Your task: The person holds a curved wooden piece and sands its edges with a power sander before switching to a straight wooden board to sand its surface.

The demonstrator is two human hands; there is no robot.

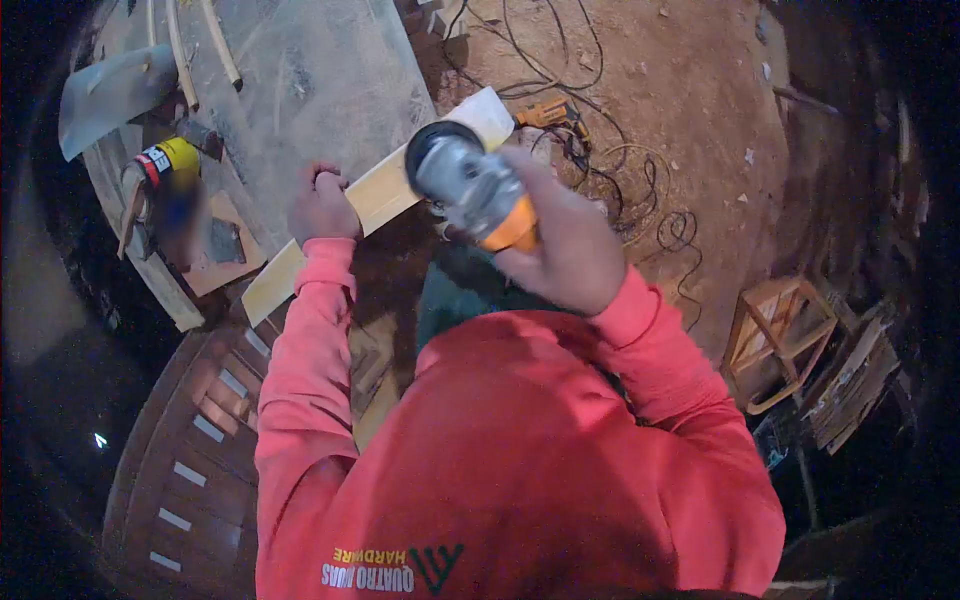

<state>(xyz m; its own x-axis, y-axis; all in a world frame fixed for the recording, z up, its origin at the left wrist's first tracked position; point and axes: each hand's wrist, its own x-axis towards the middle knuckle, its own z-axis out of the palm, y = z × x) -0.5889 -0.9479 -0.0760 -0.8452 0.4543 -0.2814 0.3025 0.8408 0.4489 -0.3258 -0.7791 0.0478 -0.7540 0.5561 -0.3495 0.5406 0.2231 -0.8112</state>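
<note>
A long pale wooden board (385, 190) runs diagonally along the edge of the worktable (320, 90). My left hand (325, 208) is closed over the board's edge, left of its middle, with the fingers curled. In my right hand (575, 245) is an angle grinder (470, 185) with a grey head and an orange body. Its dark round disc overlaps the board in this view, to the right of my left hand. The grinder's rear end is hidden behind my right hand.
An orange power tool (552, 115) lies on the dirt floor beyond the board, among tangled cables (650, 180). A wooden frame (780, 340) stands at the right. Thin wood strips (220, 45) and a yellow-banded object (168, 160) are on the table. Panelled woodwork (190, 470) is at lower left.
</note>
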